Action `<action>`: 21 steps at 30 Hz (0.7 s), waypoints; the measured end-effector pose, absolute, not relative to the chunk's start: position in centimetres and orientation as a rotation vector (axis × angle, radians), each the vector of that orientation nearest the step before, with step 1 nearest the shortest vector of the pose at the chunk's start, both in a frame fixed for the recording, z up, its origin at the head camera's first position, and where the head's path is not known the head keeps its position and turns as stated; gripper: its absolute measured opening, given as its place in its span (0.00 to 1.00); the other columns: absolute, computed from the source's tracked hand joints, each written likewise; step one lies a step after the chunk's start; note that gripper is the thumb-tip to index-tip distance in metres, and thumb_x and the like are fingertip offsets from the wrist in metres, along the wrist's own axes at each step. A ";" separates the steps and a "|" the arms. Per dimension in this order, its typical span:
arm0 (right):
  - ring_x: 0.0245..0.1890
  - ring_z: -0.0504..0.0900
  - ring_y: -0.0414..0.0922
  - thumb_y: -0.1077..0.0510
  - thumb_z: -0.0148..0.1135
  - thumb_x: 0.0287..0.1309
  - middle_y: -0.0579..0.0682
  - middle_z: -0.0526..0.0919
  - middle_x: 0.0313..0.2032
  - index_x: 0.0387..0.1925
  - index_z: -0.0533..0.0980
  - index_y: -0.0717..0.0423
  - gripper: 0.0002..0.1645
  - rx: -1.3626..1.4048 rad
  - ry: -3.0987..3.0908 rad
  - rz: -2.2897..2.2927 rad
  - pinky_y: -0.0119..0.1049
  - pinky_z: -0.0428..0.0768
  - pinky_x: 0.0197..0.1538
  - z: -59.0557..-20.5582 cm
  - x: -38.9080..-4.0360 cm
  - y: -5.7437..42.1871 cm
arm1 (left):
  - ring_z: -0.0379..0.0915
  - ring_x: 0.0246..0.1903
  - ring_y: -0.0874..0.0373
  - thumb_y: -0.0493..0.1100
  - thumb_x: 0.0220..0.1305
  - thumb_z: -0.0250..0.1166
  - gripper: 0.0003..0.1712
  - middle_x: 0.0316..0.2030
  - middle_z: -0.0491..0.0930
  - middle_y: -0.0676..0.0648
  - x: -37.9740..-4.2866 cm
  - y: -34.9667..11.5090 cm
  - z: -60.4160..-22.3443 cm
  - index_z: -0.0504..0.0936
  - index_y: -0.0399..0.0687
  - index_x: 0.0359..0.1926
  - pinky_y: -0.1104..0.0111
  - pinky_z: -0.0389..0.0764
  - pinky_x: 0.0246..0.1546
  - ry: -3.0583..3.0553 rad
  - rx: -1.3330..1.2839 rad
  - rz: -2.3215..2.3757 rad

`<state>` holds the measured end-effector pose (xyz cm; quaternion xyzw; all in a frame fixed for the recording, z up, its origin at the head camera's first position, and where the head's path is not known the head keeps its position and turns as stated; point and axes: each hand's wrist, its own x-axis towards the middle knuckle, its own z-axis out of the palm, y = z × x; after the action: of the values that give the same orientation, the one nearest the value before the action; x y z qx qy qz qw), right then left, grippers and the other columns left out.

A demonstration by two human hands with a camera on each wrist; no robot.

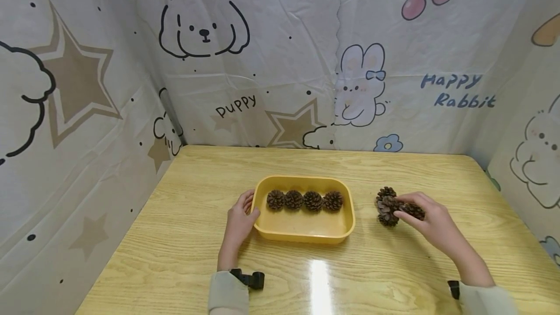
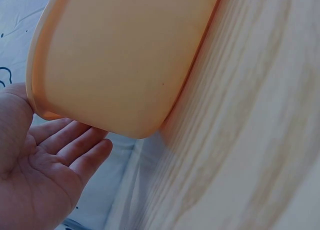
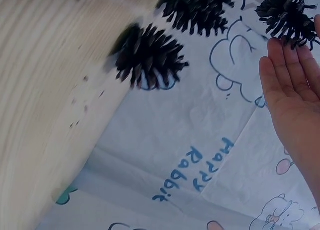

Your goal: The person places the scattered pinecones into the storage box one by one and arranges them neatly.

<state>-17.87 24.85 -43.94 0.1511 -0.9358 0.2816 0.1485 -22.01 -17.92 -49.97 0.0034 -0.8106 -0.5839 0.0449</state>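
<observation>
In the head view, your left hand [image 1: 240, 218] grips the left rim of the tray [image 1: 302, 226], where four cones [image 1: 293, 200] sit in a row. To its right, your right hand [image 1: 430, 218] pinches a cone [image 1: 388, 204] amid other cones [image 1: 387, 220]. In the left wrist view, your fingers [image 2: 92, 157] lie outside the tray's wall. In the right wrist view, the pinched cone is at your fingertips [image 3: 276, 48], apart from two cones [image 3: 150, 57] by the table [image 3: 50, 100].

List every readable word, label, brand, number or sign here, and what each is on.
"puppy": on the printed white backdrop, below the dog drawing.
"Happy Rabbit": two lines on the same backdrop, right of the bow-wearing rabbit; also legible in the right wrist view.
No lettering visible on the yellow tray or pine cones.
</observation>
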 end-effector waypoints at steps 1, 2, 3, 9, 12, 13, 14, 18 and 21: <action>0.50 0.79 0.41 0.55 0.67 0.58 0.55 0.83 0.49 0.54 0.78 0.55 0.21 0.440 -2.693 0.814 0.60 0.79 0.52 -43.9 -17.9 24.6 | 0.69 0.67 0.43 0.31 0.62 0.58 0.31 0.64 0.72 0.35 -22.0 -17.9 -50.0 0.68 0.41 0.68 0.57 0.72 0.70 -2.477 0.014 -1.783; 0.51 0.79 0.48 0.55 0.67 0.59 0.55 0.82 0.49 0.54 0.78 0.55 0.21 0.447 -2.697 0.819 0.61 0.78 0.52 -43.9 -18.0 24.3 | 0.69 0.67 0.44 0.31 0.62 0.58 0.31 0.64 0.72 0.35 -22.0 -17.9 -50.0 0.68 0.41 0.68 0.57 0.72 0.70 -2.478 0.016 -1.782; 0.51 0.79 0.54 0.55 0.67 0.59 0.56 0.82 0.49 0.54 0.78 0.56 0.21 0.456 -2.697 0.823 0.61 0.78 0.52 -43.9 -18.0 24.1 | 0.69 0.66 0.44 0.31 0.62 0.58 0.31 0.64 0.72 0.35 -22.0 -17.9 -50.0 0.68 0.41 0.68 0.57 0.72 0.70 -2.479 0.017 -1.779; 0.51 0.79 0.58 0.56 0.67 0.59 0.56 0.83 0.49 0.53 0.78 0.57 0.21 0.500 -2.689 0.823 0.62 0.80 0.53 -43.9 -18.6 22.7 | 0.69 0.66 0.42 0.31 0.63 0.57 0.31 0.64 0.72 0.34 -22.0 -18.0 -50.0 0.68 0.40 0.68 0.56 0.72 0.70 -2.476 0.001 -1.773; 0.48 0.81 0.56 0.55 0.67 0.59 0.54 0.83 0.48 0.53 0.78 0.56 0.21 0.522 -2.685 0.807 0.57 0.84 0.49 -44.0 -18.8 22.1 | 0.68 0.66 0.42 0.31 0.63 0.57 0.31 0.64 0.72 0.34 -22.0 -18.0 -50.0 0.68 0.41 0.68 0.56 0.72 0.70 -2.473 -0.002 -1.785; 0.47 0.81 0.55 0.55 0.67 0.59 0.54 0.83 0.48 0.53 0.78 0.55 0.21 0.529 -2.685 0.807 0.56 0.84 0.49 -44.0 -18.9 21.9 | 0.68 0.66 0.42 0.31 0.63 0.57 0.31 0.64 0.71 0.34 -22.0 -18.0 -49.9 0.68 0.41 0.68 0.56 0.72 0.70 -2.473 -0.003 -1.787; 0.47 0.81 0.54 0.55 0.67 0.59 0.53 0.83 0.48 0.53 0.79 0.55 0.20 0.536 -2.682 0.808 0.55 0.84 0.48 -44.0 -18.9 21.7 | 0.68 0.66 0.42 0.31 0.63 0.58 0.31 0.64 0.71 0.33 -22.0 -18.0 -49.9 0.68 0.41 0.68 0.56 0.72 0.70 -2.471 -0.005 -1.789; 0.46 0.81 0.45 0.56 0.68 0.58 0.50 0.84 0.47 0.52 0.79 0.54 0.20 0.564 -2.665 0.821 0.52 0.85 0.48 -44.1 -19.1 21.1 | 0.69 0.66 0.42 0.31 0.63 0.57 0.31 0.64 0.72 0.34 -22.0 -18.0 -49.9 0.68 0.40 0.68 0.56 0.72 0.70 -2.475 -0.006 -1.778; 0.48 0.79 0.39 0.58 0.68 0.57 0.48 0.84 0.47 0.52 0.79 0.53 0.20 0.596 -2.647 0.827 0.52 0.84 0.50 -44.1 -19.4 20.7 | 0.69 0.66 0.42 0.30 0.63 0.57 0.31 0.64 0.71 0.33 -22.0 -18.0 -49.9 0.68 0.40 0.68 0.56 0.72 0.70 -2.480 -0.006 -1.769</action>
<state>-19.36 20.70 -44.13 0.2077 -0.9224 0.2881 0.1519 -22.03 -17.96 -49.86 -0.0021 -0.8132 -0.5801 0.0477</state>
